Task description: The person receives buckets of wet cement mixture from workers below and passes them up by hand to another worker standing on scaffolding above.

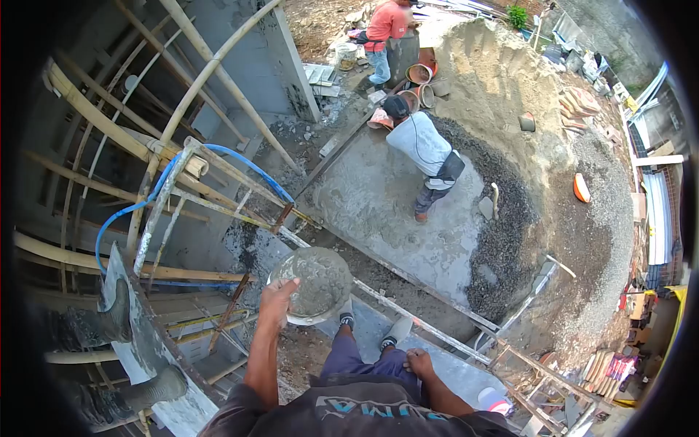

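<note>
My left hand [278, 300] is closed on the near-left rim of a bucket [317, 284], which is filled to the brim with wet grey concrete. The bucket hangs out in front of me, above and left of my feet. My right hand [419, 363] hangs by my right thigh with its fingers curled, and I see nothing in it. My feet stand on a grey board [429, 349] of the scaffold, high above the ground.
Bamboo and metal scaffold poles [218, 69] crowd the left, with a blue hose [156, 186]. Someone's boots [149, 390] stand on a plank. Below, a co-worker [429, 156] bends over wet concrete [371, 197] near several buckets [419, 73]; another person [386, 33] stands behind. Sand [480, 73] and gravel [510, 211] lie right.
</note>
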A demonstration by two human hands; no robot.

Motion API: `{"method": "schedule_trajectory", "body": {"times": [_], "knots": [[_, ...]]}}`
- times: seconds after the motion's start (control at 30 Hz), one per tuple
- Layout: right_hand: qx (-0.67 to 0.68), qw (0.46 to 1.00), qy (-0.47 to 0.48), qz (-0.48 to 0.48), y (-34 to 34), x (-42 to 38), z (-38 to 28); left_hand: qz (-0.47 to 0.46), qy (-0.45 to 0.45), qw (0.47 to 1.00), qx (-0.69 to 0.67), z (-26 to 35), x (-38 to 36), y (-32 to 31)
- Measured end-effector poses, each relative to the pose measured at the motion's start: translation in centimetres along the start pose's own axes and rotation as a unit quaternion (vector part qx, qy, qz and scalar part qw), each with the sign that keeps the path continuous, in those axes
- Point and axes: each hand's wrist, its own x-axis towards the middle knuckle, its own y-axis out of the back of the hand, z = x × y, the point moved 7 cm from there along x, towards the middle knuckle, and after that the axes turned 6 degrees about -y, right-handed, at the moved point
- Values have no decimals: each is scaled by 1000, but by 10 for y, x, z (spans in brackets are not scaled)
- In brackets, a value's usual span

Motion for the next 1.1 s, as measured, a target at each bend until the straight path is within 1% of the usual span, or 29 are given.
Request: {"method": "schedule_trajectory", "body": {"times": [0.03, 0.1, 0.17, 0.2, 0.23, 0.27, 0.3, 0.37, 0.4, 0.43, 0.47, 0.5, 0.53, 0.63, 0.7, 0.73, 0.77, 0.83, 0.87, 0.9, 0.93, 1.0, 1.03, 1.1], "knots": [[-12, 1000, 9, 6, 15, 1, -7, 3, -17, 999, -52, 32, -22, 15], [-48, 999, 9, -12, 44, 31, 3, 19, -71, 991, -115, 103, -73, 43], [-126, 987, 81, 51, 74, 61, 6, 41, -111, 981, -152, 159, -118, 80], [-228, 954, 190, 51, 82, 55, -9, 36, -133, 975, -177, 185, -140, 94], [-323, 898, 293, 51, 86, 48, -23, 31, -154, 967, -201, 210, -160, 109], [-411, 823, 390, 54, 86, 40, -32, 14, -171, 957, -236, 234, -178, 124], [-429, 813, 388, 63, 94, 45, -30, -4, -186, 945, -268, 256, -195, 138], [-463, 798, 377, 78, 95, 59, -17, -48, -226, 928, -291, 298, -223, 172], [-331, 891, 304, 61, 98, 64, -8, -74, -246, 920, -296, 318, -236, 190], [-189, 956, 221, 42, 100, 72, 3, -111, -268, 912, -289, 336, -245, 209], [-41, 991, 129, 20, 99, 78, 18, -125, -271, 910, -289, 351, -255, 226], [108, 994, 34, -3, 94, 80, 33, -139, -274, 907, -289, 367, -261, 244], [107, 994, 19, 27, 91, 67, 33, -142, -277, 908, -282, 381, -269, 257], [133, 989, -41, 58, 76, 62, 49, -120, -305, 913, -242, 422, -284, 279], [121, 991, -42, 47, 69, 62, 57, -92, -332, 916, -206, 449, -292, 286], [112, 992, -43, 41, 68, 64, 56, -71, -352, 915, -182, 462, -295, 285], [98, 993, -41, 50, 68, 46, 41, -40, -374, 914, -153, 477, -300, 283], [126, 990, -46, 39, 70, 62, 46, 37, -426, 901, -66, 504, -311, 270], [118, 990, -34, 70, 74, 61, 38, 99, -458, 884, 5, 515, -317, 259], [154, 986, -40, 49, 76, 65, 35, 166, -479, 857, 88, 526, -326, 248], [144, 988, -23, 50, 79, 53, 14, 236, -499, 813, 185, 533, -337, 230], [174, 982, 0, 69, 81, 31, -19, 343, -531, 687, 359, 540, -364, 184], [176, 982, 5, 62, 81, 37, -21, 372, -551, 618, 421, 541, -377, 155], [181, 982, 18, 52, 85, 47, -18, 379, -605, 494, 496, 528, -396, 95]]}}
